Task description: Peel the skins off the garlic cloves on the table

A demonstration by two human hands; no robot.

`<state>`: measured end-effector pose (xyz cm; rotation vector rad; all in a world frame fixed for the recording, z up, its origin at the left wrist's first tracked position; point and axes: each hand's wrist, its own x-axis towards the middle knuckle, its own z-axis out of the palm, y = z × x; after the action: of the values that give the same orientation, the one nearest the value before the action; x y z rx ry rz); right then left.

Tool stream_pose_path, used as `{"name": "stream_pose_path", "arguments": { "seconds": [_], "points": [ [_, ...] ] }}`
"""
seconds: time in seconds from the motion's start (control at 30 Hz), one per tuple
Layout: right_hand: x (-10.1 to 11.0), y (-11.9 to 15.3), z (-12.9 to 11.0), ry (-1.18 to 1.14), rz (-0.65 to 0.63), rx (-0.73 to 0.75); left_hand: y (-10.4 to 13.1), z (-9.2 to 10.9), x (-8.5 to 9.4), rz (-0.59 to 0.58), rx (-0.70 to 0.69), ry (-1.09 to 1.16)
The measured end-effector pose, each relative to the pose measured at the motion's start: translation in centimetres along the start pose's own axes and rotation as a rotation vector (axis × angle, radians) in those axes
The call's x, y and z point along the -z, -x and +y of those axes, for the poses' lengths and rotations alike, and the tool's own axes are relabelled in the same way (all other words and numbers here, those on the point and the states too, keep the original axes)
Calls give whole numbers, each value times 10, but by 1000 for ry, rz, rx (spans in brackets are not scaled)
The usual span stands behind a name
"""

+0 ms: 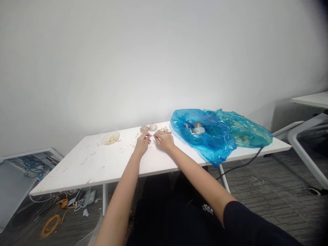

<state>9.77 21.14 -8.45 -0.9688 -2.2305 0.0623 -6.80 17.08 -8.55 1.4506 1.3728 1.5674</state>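
My left hand (142, 142) and my right hand (164, 140) meet over the white table (120, 167), fingertips pinched close together. A small, thin thing shows between the fingertips, too small to name. Just behind the hands lie a whole garlic bulb (153, 127) and a browner round bulb (144, 129). Garlic pieces and skins (164, 130) are heaped beyond my right hand, partly hidden by it. To the left, a clear plastic bowl (118, 134) holds peeled garlic cloves (110, 139).
On the right, a blue plastic bag (217, 147) lies spread open with bulbs (198, 128) inside, overhanging the front edge. Beside it rests a greenish plastic bag (252, 133). Skin scraps dot the table's left part. A wall stands behind; cables (52, 223) lie on the floor.
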Motion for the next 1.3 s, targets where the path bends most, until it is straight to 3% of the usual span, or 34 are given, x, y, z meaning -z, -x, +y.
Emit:
{"name": "stream_pose_path", "arguments": {
  "seconds": [0.43,1.0,1.3],
  "points": [
    [6,-1,-3,-13,-39,-17,-2,-4,0,-30,-46,-108],
    [2,1,-3,-52,12,-61,-5,-13,0,-15,-144,-221],
    [-4,0,1,-37,18,-35,-4,-9,-6,7,11,17]
  ]
}}
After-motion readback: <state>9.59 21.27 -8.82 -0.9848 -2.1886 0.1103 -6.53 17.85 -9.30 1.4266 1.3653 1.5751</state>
